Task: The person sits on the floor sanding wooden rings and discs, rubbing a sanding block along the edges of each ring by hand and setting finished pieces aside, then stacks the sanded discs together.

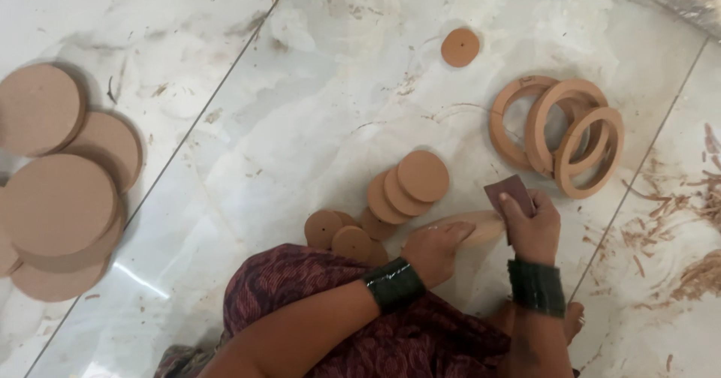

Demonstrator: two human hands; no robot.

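Note:
My left hand [438,247] grips a flat brown fibreboard disc [481,225] held on edge just above the floor. My right hand [532,226] presses a small dark piece of sandpaper [508,192] against the disc's rim. Both wrists wear dark green bangles. Several small discs [409,185] lie overlapped on the marble floor just beyond my left hand, with more [342,237] next to my knee. A patterned maroon garment covers my lap.
Three fibreboard rings [559,134] lie stacked to the right. One small disc [460,47] sits alone farther off. Large discs [60,190] are piled at the left edge. Wood shavings [691,265] litter the floor at the right. My bare foot [572,319] shows below.

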